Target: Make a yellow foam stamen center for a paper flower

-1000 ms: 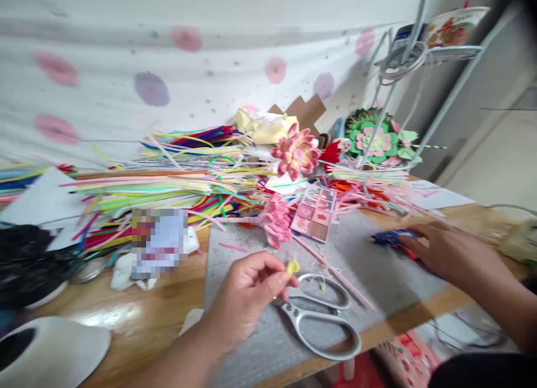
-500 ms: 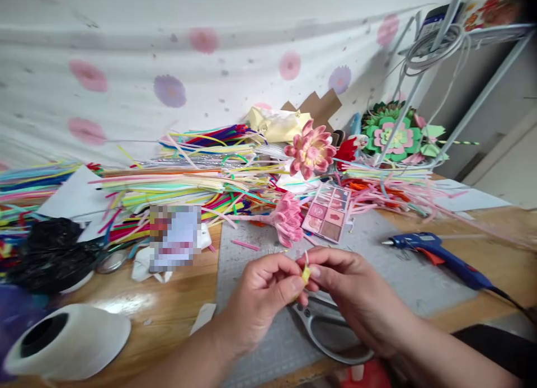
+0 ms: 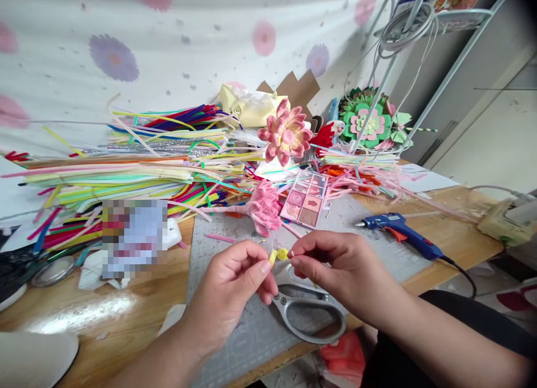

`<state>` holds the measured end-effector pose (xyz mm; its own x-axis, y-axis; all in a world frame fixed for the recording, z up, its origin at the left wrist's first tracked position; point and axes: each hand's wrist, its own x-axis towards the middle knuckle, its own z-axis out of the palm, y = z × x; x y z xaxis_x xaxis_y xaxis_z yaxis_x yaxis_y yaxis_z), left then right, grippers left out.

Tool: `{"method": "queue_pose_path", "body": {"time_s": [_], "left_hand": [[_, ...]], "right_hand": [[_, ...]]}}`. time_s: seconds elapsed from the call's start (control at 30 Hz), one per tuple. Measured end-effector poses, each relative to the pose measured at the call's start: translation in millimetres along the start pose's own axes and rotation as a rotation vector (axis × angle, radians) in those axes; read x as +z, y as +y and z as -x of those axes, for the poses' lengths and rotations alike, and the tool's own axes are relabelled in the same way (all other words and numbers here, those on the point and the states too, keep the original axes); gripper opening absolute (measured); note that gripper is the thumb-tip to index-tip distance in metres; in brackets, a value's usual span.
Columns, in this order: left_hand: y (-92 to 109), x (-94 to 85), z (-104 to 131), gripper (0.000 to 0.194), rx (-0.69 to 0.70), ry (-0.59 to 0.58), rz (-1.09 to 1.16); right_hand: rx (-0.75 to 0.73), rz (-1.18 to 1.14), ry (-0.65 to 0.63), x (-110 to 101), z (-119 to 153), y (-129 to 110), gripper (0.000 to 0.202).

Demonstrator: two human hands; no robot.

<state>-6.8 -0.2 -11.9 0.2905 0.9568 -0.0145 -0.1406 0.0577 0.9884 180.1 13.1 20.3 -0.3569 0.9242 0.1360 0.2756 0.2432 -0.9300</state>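
Observation:
My left hand (image 3: pixel 239 276) pinches a short yellow strip (image 3: pixel 273 257) between thumb and forefinger. Just right of it shows a small round yellow coil (image 3: pixel 282 254); whether it is joined to the strip I cannot tell. My right hand (image 3: pixel 331 265) is closed in a pinch beside the coil, with a tiny pale bit at its fingertips too small to name. Below both hands lie scissors (image 3: pixel 310 321) with grey handles, their blades partly hidden. Beyond the hands, a pink fuzzy flower (image 3: pixel 265 209) rests on the grey cutting mat (image 3: pixel 226 321).
A makeup palette (image 3: pixel 305 200) lies behind my right hand. To the right is a blue glue gun (image 3: pixel 398 231) with its cord. Bundles of colourful pipe cleaners (image 3: pixel 126 175) line the back. A larger pink flower (image 3: pixel 286 133) stands among them.
My fingertips have drawn slightly apart, and the yellow coil now shows between them. The view has shifted right, so the table's things appear farther left.

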Motion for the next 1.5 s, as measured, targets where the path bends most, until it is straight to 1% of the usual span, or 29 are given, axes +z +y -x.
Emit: {"method": "queue_pose_path", "body": {"time_s": [0.1, 0.17, 0.3, 0.5, 0.63, 0.73, 0.93, 1.13, 1.3, 1.43, 1.5], "left_hand": [[-0.2, 0.0, -0.5, 0.01, -0.018, 0.013, -0.042], [-0.9, -0.3, -0.9, 0.007, -0.023, 0.021, -0.068], [-2.0, -0.7, -0.6, 0.005, -0.009, 0.037, -0.13], [0.8, 1.7, 1.0, 0.008, 0.026, 0.064, -0.304], [2.9, 3.6, 0.9, 0.01, 0.044, 0.08, -0.377], [3.9, 4.7, 0.8, 0.009, 0.026, 0.084, -0.382], [4.1, 5.5, -0.4, 0.007, -0.031, 0.073, -0.303], [4.8, 5.1, -1.4, 0.006, -0.06, 0.071, -0.293], [7.4, 6.3, -0.8, 0.006, -0.084, 0.064, -0.336], [8.2, 5.6, -1.4, 0.007, -0.113, 0.056, -0.325], [7.6, 4.6, -1.8, 0.007, -0.127, 0.049, -0.293]], "right_hand": [[-0.034, 0.165, -0.042, 2.3, 0.7, 0.0, 0.01], [-0.049, 0.232, -0.056, 3.4, -0.1, 2.0, 0.011], [-0.06, 0.297, -0.076, 2.9, -2.1, 4.9, 0.013], [-0.069, 0.4, -0.112, 3.3, -2.1, 3.2, 0.013], [-0.066, 0.449, -0.133, 4.3, -1.7, 3.6, 0.014], [-0.056, 0.445, -0.142, 3.6, -1.8, 4.0, 0.013], [-0.018, 0.38, -0.142, 2.2, -2.0, 3.0, 0.01], [-0.059, 0.311, -0.117, 3.2, -1.2, 4.0, 0.007], [-0.109, 0.258, -0.085, 0.2, -1.4, 3.7, 0.012], [-0.087, 0.223, -0.089, -0.7, -1.6, 3.7, 0.013], [-0.066, 0.187, -0.095, 0.9, -1.6, 4.3, 0.011]]}}
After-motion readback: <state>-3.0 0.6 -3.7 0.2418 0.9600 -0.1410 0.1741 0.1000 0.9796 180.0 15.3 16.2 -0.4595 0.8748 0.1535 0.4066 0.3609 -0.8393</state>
